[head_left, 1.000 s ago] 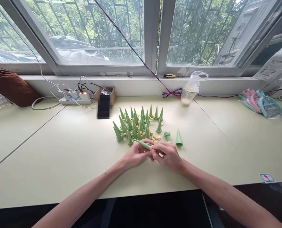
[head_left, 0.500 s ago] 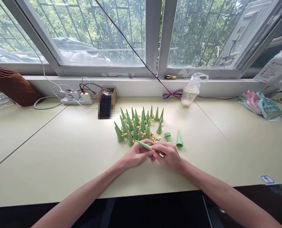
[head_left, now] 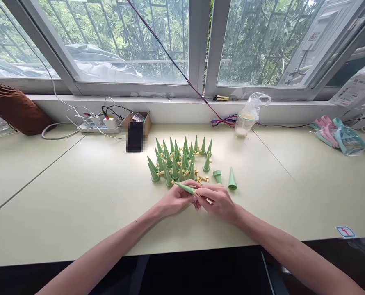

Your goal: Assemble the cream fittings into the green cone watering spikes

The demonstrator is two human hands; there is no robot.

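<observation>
A big window (head_left: 127, 45) fills the top of the frame, with green trees behind it, and a pale yellow-green table (head_left: 62, 205) runs below. At the far left sits a brown bag (head_left: 19, 108). Next come a white power strip (head_left: 99, 128) with wires and a small brown box (head_left: 147, 123).

In the middle of the frame is a bunch of green cones (head_left: 174, 164). Most stand up like little pointy trees, and small yellow bits stick out near their bottoms.

Just below them, the left hand (head_left: 178, 198) is curled around one more green cone (head_left: 185, 187). This one is smooth, long and light green. It tilts, with its thin tip to the upper left, and fingers hide its fat end. The right hand (head_left: 216, 199) pinches it near that end, where a tiny bit of yellow peeks out.

Right of the bunch, a loose green piece (head_left: 217, 176) shows its fat, bumpy end, and the right hand hides its thin end. Beside it, a lone cone (head_left: 231, 179) shows a dark hole at its bottom. Farther right are a clear bag (head_left: 247, 114) and pink and blue-green things (head_left: 339, 133) in plastic.
</observation>
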